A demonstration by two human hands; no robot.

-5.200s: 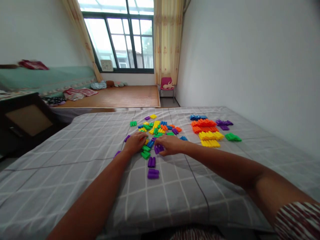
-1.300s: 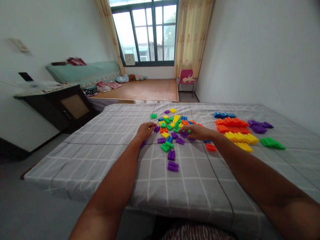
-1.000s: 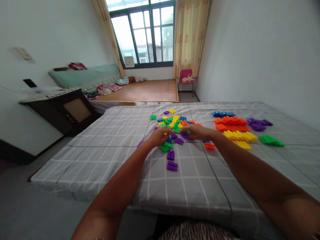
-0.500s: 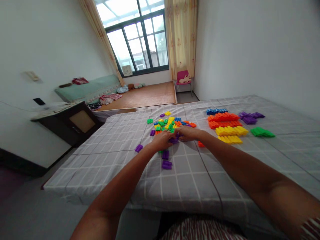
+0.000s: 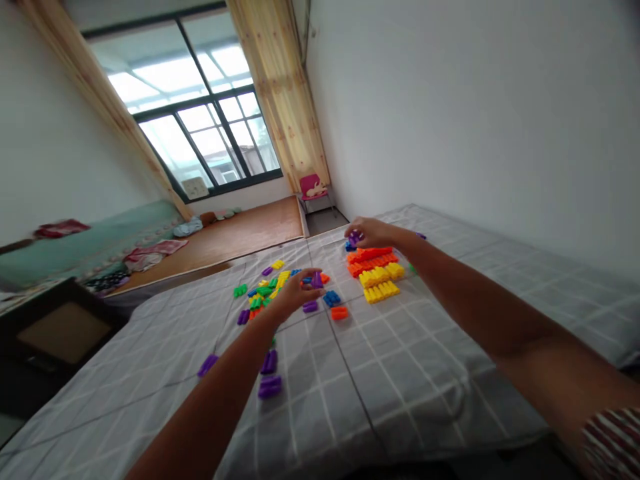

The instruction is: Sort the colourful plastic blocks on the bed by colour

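My left hand (image 5: pixel 291 297) pinches a purple plastic block (image 5: pixel 317 280) at the right edge of a mixed pile of coloured blocks (image 5: pixel 270 288). My right hand (image 5: pixel 373 233) is closed on another purple block (image 5: pixel 355 238), at the far end of the sorted rows. Below that hand lie a partly covered blue row (image 5: pixel 349 247), orange rows (image 5: pixel 373 262) and yellow rows (image 5: pixel 381 283). Near my left hand are a purple block (image 5: pixel 310 307), blue blocks (image 5: pixel 331 298) and an orange block (image 5: pixel 339 313).
Loose purple blocks (image 5: pixel 271 387) lie nearer me on the grey checked bedcover (image 5: pixel 320 400). A green piece (image 5: pixel 412 268) shows partly behind my right forearm. Beyond the bed are a low wooden platform (image 5: pixel 250 230), a pink chair (image 5: pixel 311 185) and a dark cabinet (image 5: pixel 55 333).
My hands have parted. The right moved away from the pile to the sorted rows with a purple block, while the left stays by the pile holding one. The view has turned right.
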